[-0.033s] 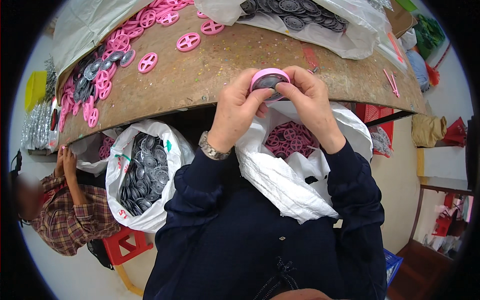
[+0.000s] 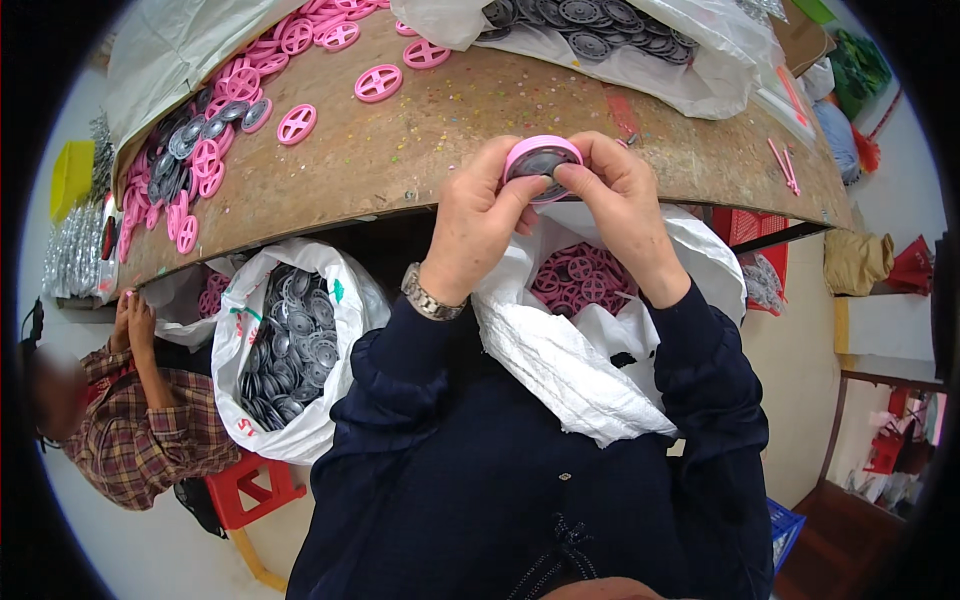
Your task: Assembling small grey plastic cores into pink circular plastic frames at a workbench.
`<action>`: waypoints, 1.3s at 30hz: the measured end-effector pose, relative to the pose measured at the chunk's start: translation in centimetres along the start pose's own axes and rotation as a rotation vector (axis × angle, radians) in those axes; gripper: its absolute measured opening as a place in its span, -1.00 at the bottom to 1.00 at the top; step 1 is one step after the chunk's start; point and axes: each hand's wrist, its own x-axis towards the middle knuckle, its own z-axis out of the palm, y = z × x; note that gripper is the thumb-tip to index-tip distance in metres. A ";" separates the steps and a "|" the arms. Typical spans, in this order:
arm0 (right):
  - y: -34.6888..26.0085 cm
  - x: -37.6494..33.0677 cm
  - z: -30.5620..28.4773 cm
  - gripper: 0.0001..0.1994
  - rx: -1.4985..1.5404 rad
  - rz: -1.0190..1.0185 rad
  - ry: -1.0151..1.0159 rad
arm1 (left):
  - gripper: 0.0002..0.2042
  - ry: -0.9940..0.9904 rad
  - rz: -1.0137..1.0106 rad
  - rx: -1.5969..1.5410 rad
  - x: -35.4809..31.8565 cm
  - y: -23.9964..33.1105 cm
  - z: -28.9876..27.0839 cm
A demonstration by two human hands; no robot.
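Observation:
My left hand (image 2: 487, 205) and my right hand (image 2: 618, 195) grip a pink plastic wheel rim (image 2: 545, 144) between them, just over the table's near edge. A grey hub disc (image 2: 540, 163) sits within the rim, facing me. Both thumbs lie on the disc with their tips almost meeting, while the other fingers wrap round the rim's sides and back, partly hidden. Under my hands a white woven sack (image 2: 540, 350) gapes, with many pink wheels (image 2: 580, 278) inside.
Loose pink wheels (image 2: 379, 83) and grey discs (image 2: 185, 140) lie on the wooden table (image 2: 400, 150). More grey discs (image 2: 595, 15) heap at the back. Left of me stand a sack of grey discs (image 2: 295, 340), a red stool (image 2: 250, 490) and a person in a checked shirt (image 2: 160, 430).

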 end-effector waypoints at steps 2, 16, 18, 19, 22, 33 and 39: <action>0.0 0.1 0.1 -0.85 0.024 0.003 0.007 | -0.76 0.045 0.041 0.064 0.1 0.0 0.6; 0.2 -0.4 0.3 -0.87 -0.118 -0.079 0.057 | -0.76 -0.033 0.044 0.321 -0.4 -0.3 0.3; -0.3 -0.4 0.4 -0.87 -0.172 -0.113 0.078 | -0.75 -0.024 0.031 0.310 -0.3 -0.3 0.5; -0.2 -0.4 0.4 -0.87 -0.172 -0.112 0.077 | -0.74 -0.014 0.022 0.301 -0.2 -0.2 0.6; 0.1 -0.2 -0.2 -0.87 -0.153 -0.098 0.093 | -0.67 -0.116 -0.001 0.203 0.1 0.3 0.4; 0.2 -0.6 -0.9 -0.72 -0.036 0.082 -0.106 | -0.56 -0.082 0.031 0.246 -0.1 -0.4 0.3; 0.1 -1.2 -6.0 -0.71 -0.425 0.299 -0.394 | -0.61 0.148 0.482 0.841 4.0 0.0 -5.1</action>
